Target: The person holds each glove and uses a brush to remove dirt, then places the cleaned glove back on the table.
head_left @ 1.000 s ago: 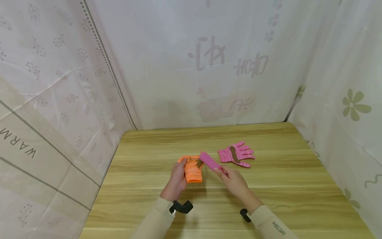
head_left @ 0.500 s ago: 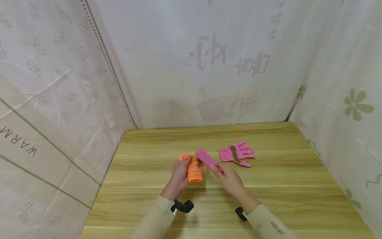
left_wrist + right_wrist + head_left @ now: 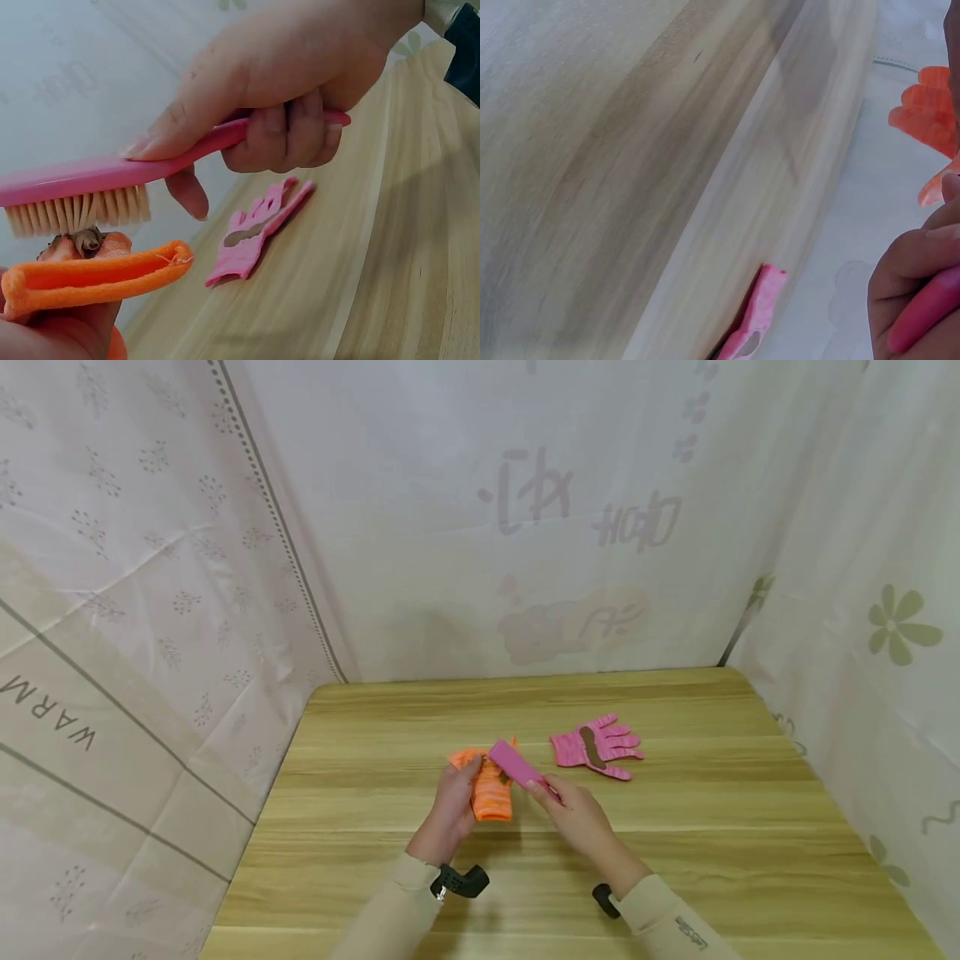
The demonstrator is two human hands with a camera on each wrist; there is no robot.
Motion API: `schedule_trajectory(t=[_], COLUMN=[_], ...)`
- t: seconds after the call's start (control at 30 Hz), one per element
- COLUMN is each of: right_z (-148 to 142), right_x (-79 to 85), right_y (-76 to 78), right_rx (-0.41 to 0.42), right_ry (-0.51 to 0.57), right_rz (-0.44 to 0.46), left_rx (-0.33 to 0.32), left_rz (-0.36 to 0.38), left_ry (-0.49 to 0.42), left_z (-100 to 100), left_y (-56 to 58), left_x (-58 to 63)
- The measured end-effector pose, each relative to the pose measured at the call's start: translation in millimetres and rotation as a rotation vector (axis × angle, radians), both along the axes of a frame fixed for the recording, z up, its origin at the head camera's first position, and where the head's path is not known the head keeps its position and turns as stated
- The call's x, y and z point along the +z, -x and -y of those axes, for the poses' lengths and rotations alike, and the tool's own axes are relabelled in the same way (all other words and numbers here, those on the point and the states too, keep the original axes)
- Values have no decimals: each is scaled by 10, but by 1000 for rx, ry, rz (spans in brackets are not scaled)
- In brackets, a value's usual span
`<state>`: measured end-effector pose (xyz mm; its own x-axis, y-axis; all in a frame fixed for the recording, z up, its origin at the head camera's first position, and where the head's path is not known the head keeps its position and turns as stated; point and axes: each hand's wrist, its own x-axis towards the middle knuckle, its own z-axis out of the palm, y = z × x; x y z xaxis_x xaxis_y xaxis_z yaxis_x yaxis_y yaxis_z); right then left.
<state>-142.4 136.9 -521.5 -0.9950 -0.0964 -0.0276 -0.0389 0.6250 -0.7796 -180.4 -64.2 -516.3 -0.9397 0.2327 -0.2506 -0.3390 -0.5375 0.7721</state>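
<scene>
My left hand [image 3: 452,797] holds an orange striped knit glove [image 3: 492,800] above the table, thumb on top and cuff toward me. A brownish smear or patch shows on the glove. In my right hand [image 3: 576,817] is a pink brush [image 3: 516,764], gripped by its handle. Seen from the left wrist, its pale bristles [image 3: 82,211] point down and touch or nearly touch the brown part of the glove. The right wrist view shows orange glove fingers [image 3: 926,112] spread out. The brush head hides part of the glove in the head view.
A pink knit glove [image 3: 573,750] with a brown patch lies flat on the wooden table [image 3: 390,718], right of the brush, its fingers pointing right. Patterned white cloth [image 3: 420,527] surrounds the table at the back and sides.
The brush has shifted left over the orange glove, then slightly back toward me. My left thumb has slid inward across the glove. The pink glove stays in place.
</scene>
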Motion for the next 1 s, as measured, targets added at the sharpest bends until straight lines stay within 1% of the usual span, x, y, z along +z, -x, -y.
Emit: schedule_trajectory(t=[0.1,0.33,0.67,0.77,0.9,0.97,1.0], right_z=[-32,-91,-186,-230,-321,-347,-348], right_x=[-13,-39,-57,-97,-174,-196,-200], right_y=[-5,-4,-22,-16,-33,-35,-31], right_rx=[-8,-9,-14,-28,-79,-89,-88], right_ry=[11,0,-37,-61,-82,-65,-59], right_rz=[9,7,8,-4,0,10,9], left_rx=[3,2,-11,11,55,45,37], left_rz=[9,23,9,17,-18,-48,-52], left_ry=[1,5,-40,-38,2,15,19], left_z=[12,36,52,93,165,193,203], left_y=[2,1,4,22,64,87,94], left_x=[1,4,-32,-4,73,108,121])
